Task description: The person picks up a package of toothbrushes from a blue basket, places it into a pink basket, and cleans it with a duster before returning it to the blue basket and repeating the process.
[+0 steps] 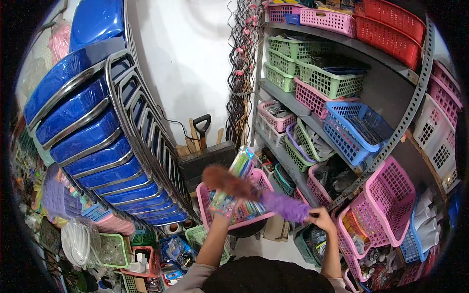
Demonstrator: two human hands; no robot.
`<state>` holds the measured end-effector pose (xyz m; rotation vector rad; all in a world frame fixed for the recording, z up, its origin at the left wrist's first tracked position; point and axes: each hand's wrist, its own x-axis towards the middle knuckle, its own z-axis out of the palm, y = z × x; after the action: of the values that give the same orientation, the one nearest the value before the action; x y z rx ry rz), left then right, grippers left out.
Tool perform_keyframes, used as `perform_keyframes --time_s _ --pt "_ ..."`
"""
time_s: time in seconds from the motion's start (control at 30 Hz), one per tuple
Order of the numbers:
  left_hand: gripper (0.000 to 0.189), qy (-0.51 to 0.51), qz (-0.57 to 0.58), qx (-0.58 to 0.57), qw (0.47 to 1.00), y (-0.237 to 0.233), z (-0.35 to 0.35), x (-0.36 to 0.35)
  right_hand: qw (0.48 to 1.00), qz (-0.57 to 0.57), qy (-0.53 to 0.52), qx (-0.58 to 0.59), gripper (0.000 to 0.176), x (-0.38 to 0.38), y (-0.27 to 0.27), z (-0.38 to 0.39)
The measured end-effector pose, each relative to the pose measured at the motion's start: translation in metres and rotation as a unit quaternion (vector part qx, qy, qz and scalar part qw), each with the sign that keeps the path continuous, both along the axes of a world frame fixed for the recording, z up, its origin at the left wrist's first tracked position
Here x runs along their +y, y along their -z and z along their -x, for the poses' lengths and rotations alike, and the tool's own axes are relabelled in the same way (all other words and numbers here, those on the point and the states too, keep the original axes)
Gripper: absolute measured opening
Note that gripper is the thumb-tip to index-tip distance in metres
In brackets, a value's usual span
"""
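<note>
Purple duster (284, 206): my right grip (320, 218) pinches its four-o'clock end, likely for reach; left grip (223, 209), at the basket (250, 221), I can't tell.

The purple duster (286, 205) has a rough, matt, fluffy pile; its brown end is too blurred to judge. Glossy clear film wraps the packets (255, 208) inside the rim of the pink basket (202, 207), which is smooth moulded plastic. The blue seats (73, 110) shine under a slick skin, edged with polished metal frames (78, 124). Along the front edge of the grey shelf (286, 100), the metal looks dull; its upright (424, 73) is punched metal. Lattice plastic forms the green basket (322, 80) and the glossier red basket (388, 41). A shaft (194, 134) shows bare wood. The wall (181, 73) is smooth and matt, the sleeve (193, 278) soft matt cloth.
</note>
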<state>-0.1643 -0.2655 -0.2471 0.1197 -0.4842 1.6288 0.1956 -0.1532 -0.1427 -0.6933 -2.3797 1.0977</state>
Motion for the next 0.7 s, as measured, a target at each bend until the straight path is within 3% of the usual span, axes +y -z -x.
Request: perform_keyframes --time_s 0.03,0.07,0.13,0.2,0.23,0.27,0.33,0.37,0.43,0.47,0.53,0.63,0.7 --pt "0.062 -0.022 0.032 -0.023 0.999 0.018 0.004 0.008 0.999 0.029 -0.032 -0.023 0.024 0.004 0.012 -0.005" --pt "0.064 -0.113 0.043 0.186 0.975 -0.091 -0.047 -0.038 0.999 0.028 -0.033 -0.023 0.024 0.005 0.011 -0.006" --pt "0.067 -0.081 -0.017 0.18 0.98 -0.099 -0.051 -0.044 0.998 -0.013 -0.042 -0.037 0.025 0.005 0.009 -0.009" --pt "0.065 -0.216 0.079 0.26 0.938 -0.087 -0.052 -0.031 1.0 -0.021 0.003 -0.012 0.026 0.007 0.018 -0.007" --pt "0.063 -0.084 0.107 0.025 0.99 -0.062 -0.036 -0.021 0.998 -0.03 0.049 0.014 0.028 0.01 0.025 -0.004" --pt "0.062 -0.144 0.142 0.113 0.973 -0.081 -0.043 -0.025 0.994 -0.039 0.093 0.04 0.03 0.01 0.027 -0.002" --pt "0.064 -0.141 0.146 0.15 0.968 -0.097 -0.043 -0.029 0.991 -0.039 0.124 0.02 0.028 -0.002 0.008 0.002" --pt "0.064 -0.142 0.146 0.15 0.968 -0.093 -0.041 -0.03 0.995 -0.017 0.095 0.015 0.022 -0.006 0.004 0.003" --pt "0.063 -0.051 0.017 0.044 0.998 -0.069 -0.031 -0.03 0.998 0.004 0.067 0.011 0.016 -0.006 0.007 0.0" --pt "0.044 0.003 -0.072 0.007 0.997 -0.029 -0.014 -0.016 1.0 0.004 0.01 0.008 0.016 -0.003 0.014 -0.005" --pt "0.044 -0.015 -0.06 0.031 0.998 -0.017 -0.011 -0.019 0.999 0.005 -0.048 0.005 0.016 -0.004 0.015 -0.007" --pt "0.044 -0.061 -0.024 0.1 0.993 -0.027 0.005 0.004 1.0 -0.007 -0.004 0.026 0.017 -0.011 0.0 0.001" --pt "0.044 -0.092 0.0 0.147 0.985 -0.013 0.0 -0.001 0.99 -0.031 0.131 0.037 0.018 -0.012 -0.003 0.005"
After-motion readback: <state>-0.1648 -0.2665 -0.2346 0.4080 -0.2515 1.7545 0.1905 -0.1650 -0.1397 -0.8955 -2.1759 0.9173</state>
